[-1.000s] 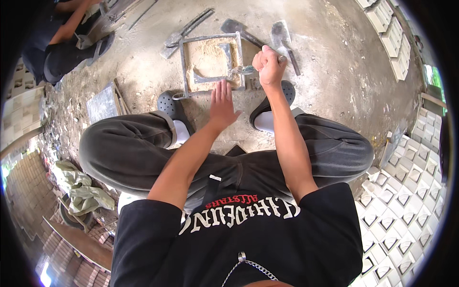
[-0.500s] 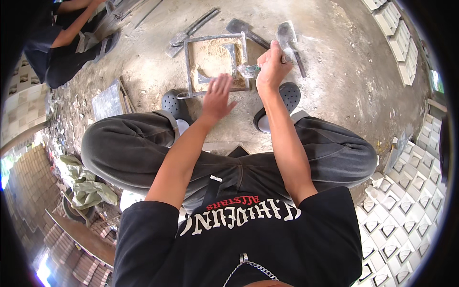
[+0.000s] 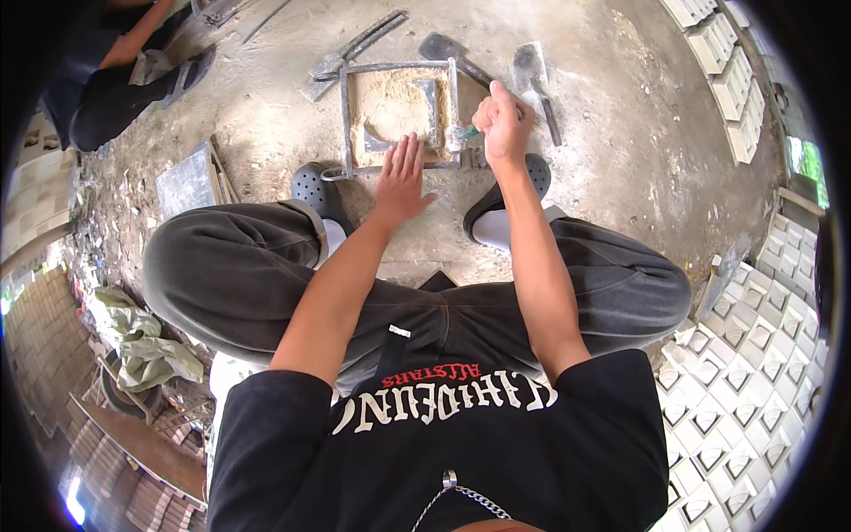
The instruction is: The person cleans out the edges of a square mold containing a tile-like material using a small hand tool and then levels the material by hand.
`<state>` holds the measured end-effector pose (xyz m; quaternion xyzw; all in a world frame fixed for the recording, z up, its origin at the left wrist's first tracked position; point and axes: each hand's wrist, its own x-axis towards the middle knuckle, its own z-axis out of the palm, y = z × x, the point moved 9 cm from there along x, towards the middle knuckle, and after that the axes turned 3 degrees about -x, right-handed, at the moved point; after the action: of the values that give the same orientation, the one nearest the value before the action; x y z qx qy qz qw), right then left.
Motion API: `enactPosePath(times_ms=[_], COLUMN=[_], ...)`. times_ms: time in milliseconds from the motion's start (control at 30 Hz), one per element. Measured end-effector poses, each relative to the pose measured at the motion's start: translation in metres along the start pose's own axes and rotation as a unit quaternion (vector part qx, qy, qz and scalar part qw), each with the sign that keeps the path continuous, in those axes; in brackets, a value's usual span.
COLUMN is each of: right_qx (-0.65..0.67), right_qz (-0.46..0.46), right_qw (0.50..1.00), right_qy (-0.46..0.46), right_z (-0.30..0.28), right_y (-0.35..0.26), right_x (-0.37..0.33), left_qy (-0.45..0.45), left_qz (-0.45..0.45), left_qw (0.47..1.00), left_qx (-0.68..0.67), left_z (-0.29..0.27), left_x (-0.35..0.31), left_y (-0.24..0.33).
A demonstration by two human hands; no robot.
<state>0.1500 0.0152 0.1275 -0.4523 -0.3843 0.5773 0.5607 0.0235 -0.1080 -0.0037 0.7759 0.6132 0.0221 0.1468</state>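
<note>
A square metal mould frame (image 3: 346,124) lies on the ground between my feet. Inside it is pale sandy powder (image 3: 388,99), bordered at the right and near sides by a dark plate with a curved inner edge (image 3: 433,99). My left hand (image 3: 401,184) lies open, fingers stretched over the frame's near side. Closed around a small brush-like tool (image 3: 457,136) is my right hand (image 3: 507,129); the tool has a pale, dusty head and a green part. Its head is at the frame's right bar, and the grip is hidden in my fist.
Beyond the frame lie a flat trowel (image 3: 441,46), another trowel (image 3: 529,64) and dark bars (image 3: 368,40). A grey board (image 3: 188,188) rests at the left. Another person (image 3: 93,89) sits at the far left. Pale patterned blocks (image 3: 753,381) cover the lower right; more stand stacked (image 3: 740,84) at the upper right.
My right hand has shifted slightly, bringing the tool's head down to the frame's right bar. My left hand, blurred before, now lies still in nearly the same place.
</note>
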Motion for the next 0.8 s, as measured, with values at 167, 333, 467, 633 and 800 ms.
enactPosePath(times_ms=[167, 333, 467, 633, 800], right_qx=[-0.073, -0.185, -0.097, -0.048, 0.030], right_qz=[-0.038, -0.030, -0.045, -0.035, -0.039], right_qw=[0.996, 0.982, 0.994, 0.998, 0.998], right_qy=[0.040, 0.016, 0.032, 0.024, 0.047], right_z=[0.009, 0.024, 0.031, 0.014, 0.007], right_y=[-0.008, 0.007, -0.011, 0.016, 0.002], right_x=[-0.020, -0.022, -0.034, -0.021, -0.013], left_qy=[-0.009, -0.021, -0.001, -0.004, 0.017], left_qz=[-0.015, -0.049, -0.074, -0.023, -0.014], left_qw=[1.000, 0.999, 0.997, 1.000, 0.998], left_qx=[-0.016, -0.008, -0.011, -0.021, -0.053], left_z=[0.011, 0.005, 0.006, 0.008, 0.008], left_x=[-0.001, -0.005, -0.011, -0.007, -0.003], left_y=[0.005, -0.005, -0.013, 0.002, 0.010])
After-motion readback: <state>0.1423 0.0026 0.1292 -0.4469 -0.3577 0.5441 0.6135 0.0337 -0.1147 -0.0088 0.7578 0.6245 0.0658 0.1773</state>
